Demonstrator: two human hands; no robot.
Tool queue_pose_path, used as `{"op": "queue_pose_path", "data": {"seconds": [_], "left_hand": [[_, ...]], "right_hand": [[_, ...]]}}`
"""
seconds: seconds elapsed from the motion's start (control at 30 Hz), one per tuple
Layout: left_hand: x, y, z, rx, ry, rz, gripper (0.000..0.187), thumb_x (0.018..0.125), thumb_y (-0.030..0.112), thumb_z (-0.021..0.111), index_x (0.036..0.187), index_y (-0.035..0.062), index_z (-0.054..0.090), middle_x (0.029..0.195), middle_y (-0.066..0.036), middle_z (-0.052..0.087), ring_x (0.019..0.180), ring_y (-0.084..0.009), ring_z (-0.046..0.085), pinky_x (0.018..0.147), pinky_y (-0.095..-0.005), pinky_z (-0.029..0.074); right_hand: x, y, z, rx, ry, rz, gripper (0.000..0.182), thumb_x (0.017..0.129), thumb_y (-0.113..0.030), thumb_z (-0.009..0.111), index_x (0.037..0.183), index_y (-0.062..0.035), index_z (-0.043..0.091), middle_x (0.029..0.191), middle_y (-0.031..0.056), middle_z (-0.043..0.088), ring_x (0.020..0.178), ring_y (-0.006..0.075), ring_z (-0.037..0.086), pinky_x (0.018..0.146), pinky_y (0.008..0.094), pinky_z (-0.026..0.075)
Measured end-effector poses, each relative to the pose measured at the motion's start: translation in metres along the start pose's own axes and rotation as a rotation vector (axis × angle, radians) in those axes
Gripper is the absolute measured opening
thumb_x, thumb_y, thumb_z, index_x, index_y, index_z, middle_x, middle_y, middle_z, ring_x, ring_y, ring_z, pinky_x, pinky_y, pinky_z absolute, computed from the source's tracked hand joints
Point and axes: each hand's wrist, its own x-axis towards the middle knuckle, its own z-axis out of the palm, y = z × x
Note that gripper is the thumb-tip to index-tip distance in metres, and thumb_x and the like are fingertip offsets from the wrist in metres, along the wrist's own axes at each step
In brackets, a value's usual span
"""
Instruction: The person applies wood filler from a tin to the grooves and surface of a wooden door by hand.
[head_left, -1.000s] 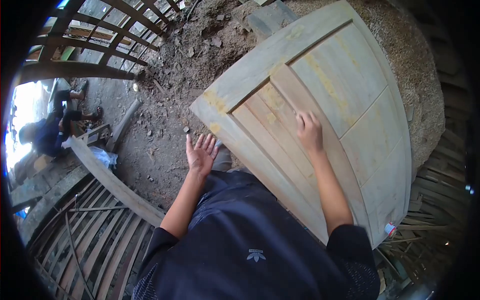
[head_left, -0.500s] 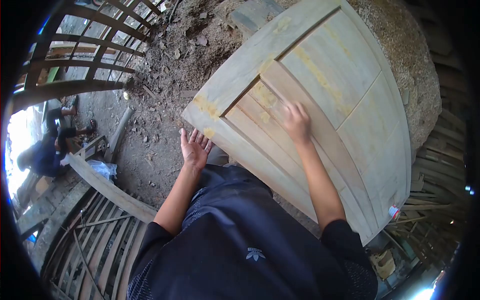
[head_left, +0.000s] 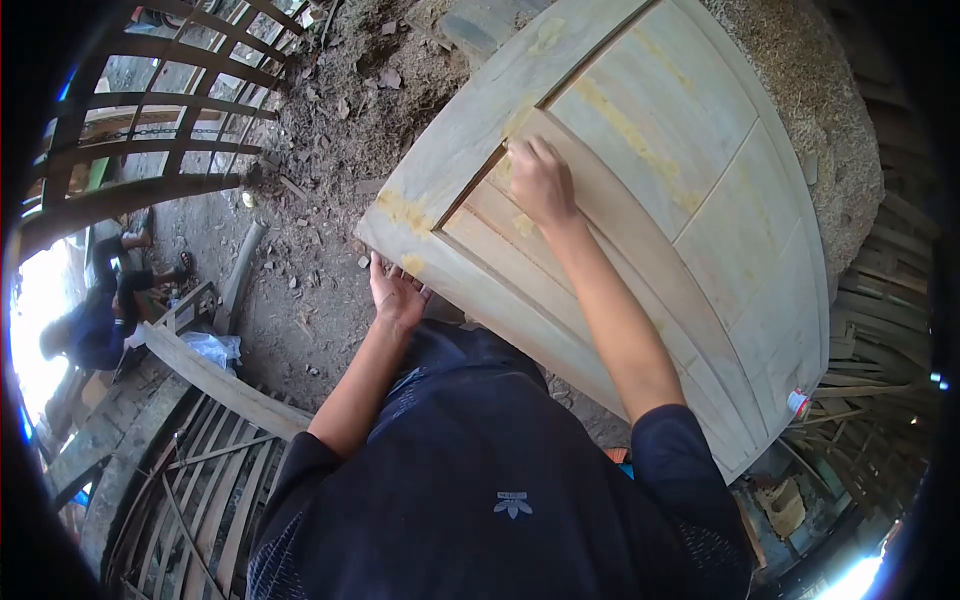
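A large pale wooden door panel lies slanted before me, with recessed sections and yellowish filler patches. My right hand is closed at the upper end of a narrow recess, its fingertips at the dark groove. Whatever those fingers pinch, if anything, is too small or hidden to name. At the panel's near left corner is my left hand, palm up with the thumb spread. Its fingers reach the panel's edge and are partly hidden there.
Slatted wooden frames stand at upper left, with more slats at lower left. Another person sits at far left. Wood shavings lie beyond the panel. A small red-and-white container is at its right edge.
My right hand has moved up and left along the recess to its end. My left hand has shifted slightly right, its fingers now partly hidden at the panel's edge.
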Motion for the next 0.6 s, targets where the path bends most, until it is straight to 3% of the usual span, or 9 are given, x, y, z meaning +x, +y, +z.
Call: {"op": "queue_pose_path", "data": {"seconds": [0.07, 0.2, 0.23, 0.27, 0.4, 0.5, 0.6], "left_hand": [[-0.001, 0.001, 0.003, 0.039, -0.038, 0.001, 0.092, 0.095, 0.079, 0.043, 0.151, 0.0058, 0.045, 0.146, -0.012, 0.056, 0.134, -0.0316, 0.050, 0.115, -0.0478, 0.032], [-0.007, 0.007, -0.002, 0.033, -0.161, 0.055, 0.095, 0.094, 0.079, 0.042, 0.156, 0.0074, 0.038, 0.157, -0.016, 0.045, 0.140, -0.0348, 0.045, 0.117, -0.0505, 0.032], [-0.008, 0.010, -0.004, 0.005, -0.124, 0.057, 0.093, 0.095, 0.078, 0.042, 0.154, 0.0059, 0.040, 0.158, -0.015, 0.045, 0.144, -0.0329, 0.041, 0.121, -0.0497, 0.026], [-0.008, 0.012, -0.008, 0.017, -0.124, 0.049, 0.093, 0.095, 0.078, 0.042, 0.154, 0.0059, 0.040, 0.158, -0.015, 0.045, 0.144, -0.0329, 0.041, 0.121, -0.0497, 0.026], [0.008, 0.011, -0.022, 0.009, 0.000, -0.010, 0.097, 0.095, 0.079, 0.039, 0.158, 0.0048, 0.031, 0.164, -0.016, 0.035, 0.150, -0.0361, 0.033, 0.124, -0.0514, 0.021], [0.004, 0.008, -0.006, 0.023, -0.056, 0.019, 0.098, 0.095, 0.081, 0.033, 0.158, 0.0052, 0.034, 0.164, -0.015, 0.036, 0.149, -0.0364, 0.035, 0.123, -0.0552, 0.023], [0.008, 0.002, 0.002, -0.071, -0.166, 0.014, 0.095, 0.096, 0.081, 0.026, 0.158, 0.0092, 0.038, 0.163, -0.013, 0.039, 0.149, -0.0370, 0.035, 0.124, -0.0567, 0.023]], "right_hand": [[0.012, -0.007, -0.001, -0.046, -0.064, -0.029, 0.014, 0.094, -0.005, 0.060, 0.105, -0.0038, 0.069, 0.099, 0.0177, 0.067, 0.093, 0.0391, 0.066, 0.080, 0.0474, 0.055], [-0.050, 0.014, -0.036, -0.063, -0.043, 0.017, 0.015, 0.093, -0.002, 0.061, 0.107, -0.0043, 0.067, 0.098, 0.0169, 0.066, 0.092, 0.0402, 0.065, 0.079, 0.0482, 0.054], [-0.050, 0.014, -0.030, -0.066, 0.013, -0.005, 0.015, 0.093, -0.002, 0.062, 0.107, -0.0039, 0.067, 0.099, 0.0168, 0.066, 0.092, 0.0403, 0.065, 0.079, 0.0485, 0.054], [-0.052, 0.006, -0.030, -0.072, 0.068, -0.005, 0.015, 0.093, -0.001, 0.063, 0.107, -0.0035, 0.067, 0.099, 0.0167, 0.066, 0.092, 0.0404, 0.065, 0.079, 0.0488, 0.055], [0.008, -0.019, 0.006, -0.062, -0.063, 0.073, 0.004, 0.092, -0.004, 0.057, 0.094, -0.0019, 0.060, 0.102, 0.0196, 0.064, 0.096, 0.0404, 0.065, 0.079, 0.0508, 0.054], [-0.048, 0.001, -0.037, -0.080, -0.034, 0.101, 0.013, 0.090, -0.003, 0.060, 0.102, -0.0041, 0.065, 0.102, 0.0181, 0.064, 0.097, 0.0384, 0.065, 0.082, 0.0490, 0.054], [-0.206, 0.066, -0.117, -0.214, 0.074, 0.240, 0.022, 0.089, -0.003, 0.062, 0.108, -0.0068, 0.072, 0.100, 0.0157, 0.065, 0.095, 0.0381, 0.064, 0.083, 0.0476, 0.053]]}}
